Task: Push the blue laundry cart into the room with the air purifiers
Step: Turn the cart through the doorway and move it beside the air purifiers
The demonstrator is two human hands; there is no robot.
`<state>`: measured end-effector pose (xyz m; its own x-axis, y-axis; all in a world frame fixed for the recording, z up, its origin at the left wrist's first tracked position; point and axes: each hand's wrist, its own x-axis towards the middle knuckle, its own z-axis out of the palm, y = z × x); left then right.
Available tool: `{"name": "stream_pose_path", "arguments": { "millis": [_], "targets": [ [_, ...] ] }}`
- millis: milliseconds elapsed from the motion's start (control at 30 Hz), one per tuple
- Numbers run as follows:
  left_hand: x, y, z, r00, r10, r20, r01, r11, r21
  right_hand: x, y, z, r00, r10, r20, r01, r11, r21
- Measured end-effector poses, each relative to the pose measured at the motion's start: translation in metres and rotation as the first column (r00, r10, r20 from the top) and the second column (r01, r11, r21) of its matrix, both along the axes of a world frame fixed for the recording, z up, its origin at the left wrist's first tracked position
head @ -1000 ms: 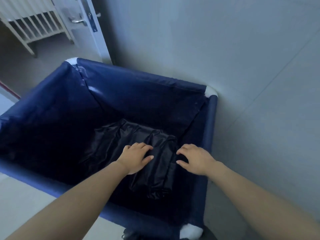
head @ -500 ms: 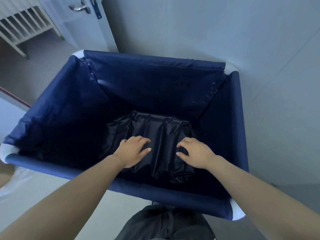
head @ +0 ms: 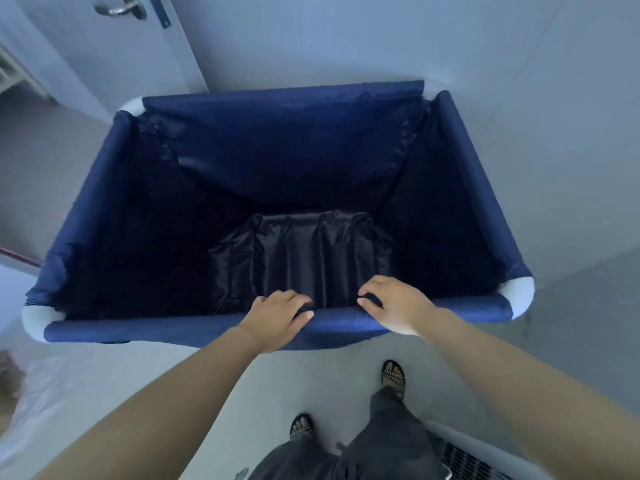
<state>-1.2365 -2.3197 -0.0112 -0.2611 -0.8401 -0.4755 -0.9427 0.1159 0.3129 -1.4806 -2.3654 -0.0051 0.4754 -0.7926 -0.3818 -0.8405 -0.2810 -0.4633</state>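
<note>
— Both arms stretched forward and down, wrists level. Left hand curled over the near rail of the blue laundry cart, fingers hooked inside, thumb along the top. Right hand just beside it on the same rail, knuckles up, fingertips folded over the inner edge.

— Clenched, then, or only resting?

— Grasping the rail, both of them, with a strip of bare blue fabric between. Cannot tell how tight.

— And the cart relative to the hands?

— Straight ahead of them, open top facing up, stretching away from the fingers. Near rail running well out to the left of the left hand, less far to the right of the right hand. White corner caps at the ends. Dark folded fabric lying on the bottom, just beyond and between the two hands. Far rail close against a grey wall; white door with a lever handle far ahead, to the left of the left hand.

— Anything hard to make out?

— Wheels and underside hidden. Interior very dark, seams barely readable. Below the arms, two sandalled feet and dark trousers. A pale ribbed grille under the right forearm, cut off by the bottom edge. Something blurred and clear, plastic-like, under the left arm.
</note>
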Motion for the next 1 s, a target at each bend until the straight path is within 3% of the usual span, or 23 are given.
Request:
{"name": "stream_pose_path", "arguments": {
  "millis": [133, 267, 700, 1000],
  "targets": [
    [0.015, 0.018, 0.002, 0.999, -0.035, -0.02, 0.035, 0.999, -0.023, -0.004, 0.027, -0.006, 0.994, -0.072, -0.078, 0.072, 0.997, -0.002],
    [0.015, 0.027, -0.001, 0.997, -0.06, 0.045, 0.062, 0.997, -0.046, -0.004, 0.045, -0.015, 0.986, -0.062, -0.155, 0.046, 0.993, -0.104],
    [0.014, 0.066, -0.019, 0.979, -0.037, 0.2, 0.062, 0.991, -0.121, 0.004, 0.103, -0.032, 0.985, -0.129, -0.117, 0.101, 0.97, -0.219],
    [-0.012, 0.093, -0.023, 0.983, -0.129, 0.132, 0.148, 0.978, -0.149, -0.026, 0.151, -0.039, 0.965, -0.201, -0.167, 0.161, 0.961, -0.226]
  ]
}}
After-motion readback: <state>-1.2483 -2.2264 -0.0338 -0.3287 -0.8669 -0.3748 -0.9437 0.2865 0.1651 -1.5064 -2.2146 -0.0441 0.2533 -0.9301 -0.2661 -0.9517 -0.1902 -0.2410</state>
